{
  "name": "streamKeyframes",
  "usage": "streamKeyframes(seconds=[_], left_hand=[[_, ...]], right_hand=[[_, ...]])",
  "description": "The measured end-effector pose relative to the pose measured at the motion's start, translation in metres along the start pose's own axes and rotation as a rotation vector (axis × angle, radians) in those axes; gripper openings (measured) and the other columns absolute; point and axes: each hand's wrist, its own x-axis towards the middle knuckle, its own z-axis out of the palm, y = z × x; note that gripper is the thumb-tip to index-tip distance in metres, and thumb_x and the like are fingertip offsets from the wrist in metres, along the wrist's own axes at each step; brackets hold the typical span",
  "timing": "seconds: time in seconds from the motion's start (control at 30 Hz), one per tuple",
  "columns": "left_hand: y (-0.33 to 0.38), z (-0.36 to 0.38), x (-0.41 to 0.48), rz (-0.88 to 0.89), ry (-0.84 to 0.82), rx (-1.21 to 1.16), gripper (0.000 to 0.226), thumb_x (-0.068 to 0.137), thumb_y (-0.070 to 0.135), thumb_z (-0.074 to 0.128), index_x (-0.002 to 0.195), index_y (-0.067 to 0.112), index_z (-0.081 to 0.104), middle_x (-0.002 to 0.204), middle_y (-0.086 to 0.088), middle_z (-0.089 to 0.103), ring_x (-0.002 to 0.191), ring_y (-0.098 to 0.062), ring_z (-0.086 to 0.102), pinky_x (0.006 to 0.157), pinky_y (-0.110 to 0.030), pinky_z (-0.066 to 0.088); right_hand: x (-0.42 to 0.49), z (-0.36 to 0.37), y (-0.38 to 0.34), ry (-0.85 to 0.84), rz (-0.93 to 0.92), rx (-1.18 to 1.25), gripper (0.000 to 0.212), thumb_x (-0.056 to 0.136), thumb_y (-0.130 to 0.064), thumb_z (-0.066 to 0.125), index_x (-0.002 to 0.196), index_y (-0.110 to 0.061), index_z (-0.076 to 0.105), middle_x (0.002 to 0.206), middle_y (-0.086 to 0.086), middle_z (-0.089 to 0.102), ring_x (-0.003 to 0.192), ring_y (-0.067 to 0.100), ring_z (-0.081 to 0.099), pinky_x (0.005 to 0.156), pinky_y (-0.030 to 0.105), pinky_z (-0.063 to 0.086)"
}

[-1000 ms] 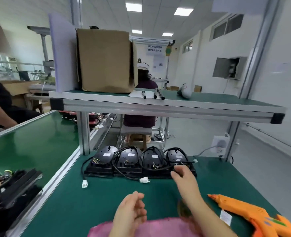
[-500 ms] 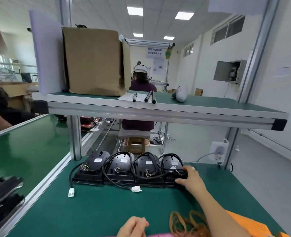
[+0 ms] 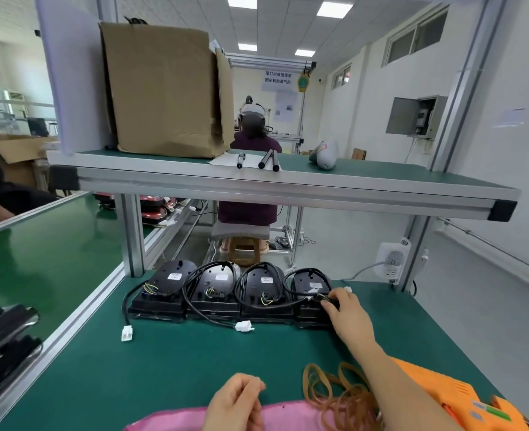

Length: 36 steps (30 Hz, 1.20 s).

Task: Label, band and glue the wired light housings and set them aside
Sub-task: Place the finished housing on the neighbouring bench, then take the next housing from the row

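Right hand (image 3: 347, 309) grips the rightmost housing (image 3: 309, 289), row running left from it; left hand (image 3: 235, 399) well back, curled, contents unclear.

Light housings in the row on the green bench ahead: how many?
4, side by side: far-left housing, second housing, third housing, and far-right housing, which the right hand holds. Black parts at the left edge may be more.

I see right hand (image 3: 347, 315) gripping rightmost black plastic wired light housing (image 3: 307, 292), 1 o'clock; left hand (image 3: 235, 399) loosely curled, 6 o'clock.
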Motion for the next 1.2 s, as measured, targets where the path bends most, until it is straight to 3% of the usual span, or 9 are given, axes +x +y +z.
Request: streamKeyframes(seconds=[0.27, 0.37, 0.5, 0.63, 0.73, 0.83, 0.93, 1.13, 1.2], left_hand=[[0.003, 0.001, -0.005, -0.010, -0.029, 0.008, 0.018, 0.094, 0.013, 0.058, 0.082, 0.001, 0.064, 0.057, -0.005, 0.058, 0.049, -0.018, 0.055, 0.054, -0.029, 0.051], [0.011, 0.003, -0.006, -0.043, -0.089, 0.059, 0.021, 0.095, 0.020, 0.058, 0.087, 0.003, 0.067, 0.068, -0.007, 0.058, 0.056, -0.018, 0.058, 0.065, -0.036, 0.056], [0.039, 0.018, -0.016, -0.153, -0.228, -0.130, 0.027, 0.097, 0.030, 0.054, 0.102, 0.004, 0.060, 0.092, -0.015, 0.064, 0.068, -0.023, 0.067, 0.059, -0.029, 0.056], [0.058, 0.032, -0.036, -0.316, -0.287, -0.429, 0.039, 0.096, 0.046, 0.051, 0.116, 0.014, 0.040, 0.111, -0.022, 0.061, 0.090, -0.040, 0.070, 0.067, -0.040, 0.059], [0.061, 0.029, -0.047, -0.324, -0.259, -0.531, 0.056, 0.091, 0.055, 0.050, 0.116, 0.006, 0.055, 0.107, -0.025, 0.068, 0.093, -0.041, 0.067, 0.070, -0.043, 0.060], [0.055, 0.014, -0.060, -0.257, -0.239, -0.582, 0.051, 0.091, 0.047, 0.055, 0.120, 0.006, 0.059, 0.105, -0.022, 0.071, 0.089, -0.037, 0.070, 0.062, -0.043, 0.059], [0.042, -0.009, -0.076, -0.208, -0.157, -0.611, 0.044, 0.087, 0.029, 0.064, 0.121, 0.004, 0.052, 0.106, -0.021, 0.072, 0.092, -0.037, 0.071, 0.071, -0.052, 0.058], [0.012, -0.043, -0.102, -0.131, -0.255, -0.534, 0.050, 0.081, 0.017, 0.063, 0.128, 0.001, 0.054, 0.115, -0.023, 0.068, 0.107, -0.037, 0.066, 0.092, -0.047, 0.051], [0.005, -0.048, -0.108, -0.126, -0.280, -0.504, 0.049, 0.082, 0.015, 0.063, 0.128, 0.004, 0.055, 0.117, -0.021, 0.068, 0.108, -0.035, 0.066, 0.089, -0.045, 0.052]], right_hand=[[-0.034, -0.038, -0.003, 0.100, 0.060, -0.038, 0.022, 0.101, -0.040, 0.038, 0.107, -0.028, 0.055, 0.090, -0.003, 0.061, 0.075, 0.021, 0.055, 0.058, 0.031, 0.042], [-0.051, -0.054, -0.006, 0.116, 0.095, -0.025, 0.023, 0.101, -0.042, 0.036, 0.107, -0.029, 0.054, 0.086, -0.002, 0.061, 0.078, 0.024, 0.058, 0.061, 0.032, 0.046], [-0.083, -0.070, -0.018, 0.128, 0.083, -0.026, 0.023, 0.101, -0.042, 0.036, 0.106, -0.029, 0.055, 0.095, -0.002, 0.064, 0.084, 0.024, 0.058, 0.066, 0.035, 0.047], [-0.128, -0.078, -0.035, 0.178, -0.028, -0.084, 0.021, 0.100, -0.043, 0.037, 0.100, -0.031, 0.054, 0.099, -0.007, 0.060, 0.086, 0.022, 0.059, 0.068, 0.035, 0.046], [-0.168, -0.078, -0.049, 0.238, -0.163, -0.090, 0.018, 0.098, -0.042, 0.040, 0.101, -0.034, 0.055, 0.106, -0.013, 0.057, 0.091, 0.016, 0.061, 0.070, 0.034, 0.047], [-0.208, -0.072, -0.069, 0.252, -0.292, -0.056, 0.008, 0.098, -0.038, 0.046, 0.097, -0.036, 0.054, 0.107, -0.017, 0.056, 0.089, 0.005, 0.057, 0.066, 0.025, 0.046], [-0.245, -0.066, -0.085, 0.389, -0.441, 0.021, 0.009, 0.086, -0.033, 0.057, 0.083, -0.036, 0.065, 0.096, -0.020, 0.066, 0.083, 0.000, 0.056, 0.052, 0.014, 0.044], [-0.297, -0.051, -0.093, 0.449, -0.513, 0.078, 0.073, 0.103, -0.041, 0.015, 0.068, -0.027, 0.076, 0.082, -0.017, 0.073, 0.062, -0.007, 0.061, 0.055, 0.003, 0.043], [-0.309, -0.048, -0.090, 0.437, -0.511, 0.038, 0.069, 0.105, -0.037, 0.020, 0.065, -0.027, 0.076, 0.080, -0.017, 0.073, 0.061, -0.008, 0.061, 0.055, 0.002, 0.044]])
